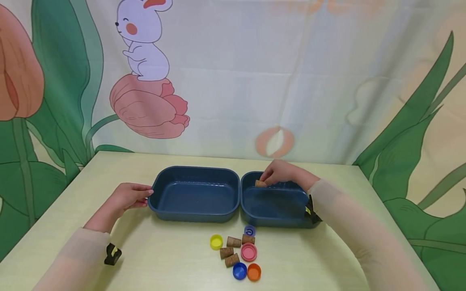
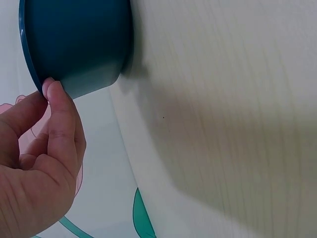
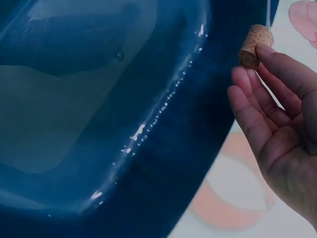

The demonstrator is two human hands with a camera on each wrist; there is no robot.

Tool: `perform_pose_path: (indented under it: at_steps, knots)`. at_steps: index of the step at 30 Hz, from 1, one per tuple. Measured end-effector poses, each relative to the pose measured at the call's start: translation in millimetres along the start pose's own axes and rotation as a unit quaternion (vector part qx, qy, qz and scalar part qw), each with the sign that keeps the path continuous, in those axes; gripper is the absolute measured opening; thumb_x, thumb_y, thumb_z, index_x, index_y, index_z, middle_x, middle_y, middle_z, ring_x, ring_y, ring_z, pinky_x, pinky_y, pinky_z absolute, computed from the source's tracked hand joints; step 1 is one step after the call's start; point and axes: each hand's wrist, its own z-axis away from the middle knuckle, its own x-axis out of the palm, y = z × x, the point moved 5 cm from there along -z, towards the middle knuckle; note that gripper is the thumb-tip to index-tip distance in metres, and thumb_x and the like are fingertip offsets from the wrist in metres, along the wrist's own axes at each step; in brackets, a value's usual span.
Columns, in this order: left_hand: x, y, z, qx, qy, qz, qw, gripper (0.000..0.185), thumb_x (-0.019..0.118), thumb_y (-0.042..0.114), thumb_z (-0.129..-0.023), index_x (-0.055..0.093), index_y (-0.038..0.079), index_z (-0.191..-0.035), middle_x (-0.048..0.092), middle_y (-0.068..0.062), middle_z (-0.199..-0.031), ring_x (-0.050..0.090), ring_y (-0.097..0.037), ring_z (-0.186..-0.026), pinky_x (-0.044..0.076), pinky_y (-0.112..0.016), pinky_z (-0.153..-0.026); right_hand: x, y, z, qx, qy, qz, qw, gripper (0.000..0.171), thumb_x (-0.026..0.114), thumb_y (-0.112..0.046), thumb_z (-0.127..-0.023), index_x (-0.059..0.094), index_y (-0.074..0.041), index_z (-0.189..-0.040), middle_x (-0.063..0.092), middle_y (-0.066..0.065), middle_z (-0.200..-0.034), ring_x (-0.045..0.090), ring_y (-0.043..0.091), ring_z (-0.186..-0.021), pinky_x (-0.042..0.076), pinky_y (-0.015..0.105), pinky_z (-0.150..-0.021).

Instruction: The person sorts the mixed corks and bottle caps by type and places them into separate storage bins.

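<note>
Right now the right hand [image 1: 282, 173] hovers over the far side of the smaller blue tray [image 1: 271, 204], pinching a cork [image 1: 260, 184] between thumb and fingertips. From the right wrist view the cork [image 3: 255, 45] sits at the tips of the fingers [image 3: 257, 101], held in the air above the tray's glossy inner wall [image 3: 163, 124], not touching it.

Meanwhile the left hand [image 1: 125, 198] rests on the table [image 1: 65, 210] at the left end of the larger blue tray [image 1: 194, 194]. Its fingers [image 2: 62, 119] are gently bent, with the fingertips touching the tray's outer rim [image 2: 74, 44]; they hold nothing.

Both trays stand side by side, touching along their inner edges, in the middle of the pale table.

Nearer the person, just in front of the trays, lies a small cluster: a yellow cap [image 1: 216, 241], a purple cap [image 1: 249, 231], a pink cap [image 1: 249, 252], a blue cap [image 1: 239, 270] and an orange cap [image 1: 254, 272], with four more corks [image 1: 233, 242] lying on their sides among them.

Behind the table hangs a printed cloth [image 1: 291, 72] with a rabbit [image 1: 143, 40] on a pink flower and big green leaves.
</note>
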Motion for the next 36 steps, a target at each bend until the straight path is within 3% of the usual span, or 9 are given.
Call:
perform_pose_path:
  at_steps: [8, 36]
  knots:
    - [0.5, -2.1, 0.0, 0.001, -0.005, 0.005, 1.0000, 0.049, 0.059, 0.013, -0.104, 0.048, -0.019, -0.139, 0.067, 0.005, -0.080, 0.064, -0.006, -0.070, 0.062, -0.019, -0.068, 8.2, -2.0, -6.9, 0.008, -0.003, -0.003, 1.000, 0.027, 0.064, -0.005, -0.095, 0.074, 0.003, -0.118, 0.078, 0.018, -0.107, 0.073, 0.020, -0.087, 0.060, 0.029, -0.078]
    - [-0.7, 0.2, -0.2, 0.006, -0.003, 0.002, 1.0000, 0.048, 0.058, 0.012, -0.104, 0.048, -0.020, -0.138, 0.067, 0.004, -0.081, 0.063, -0.006, -0.070, 0.062, -0.019, -0.067, 18.9, 3.1, -29.8, 0.058, -0.032, 0.030, 0.997, 0.021, 0.067, -0.004, -0.094, 0.078, 0.000, -0.111, 0.080, 0.014, -0.099, 0.073, 0.015, -0.082, 0.063, 0.027, -0.079]
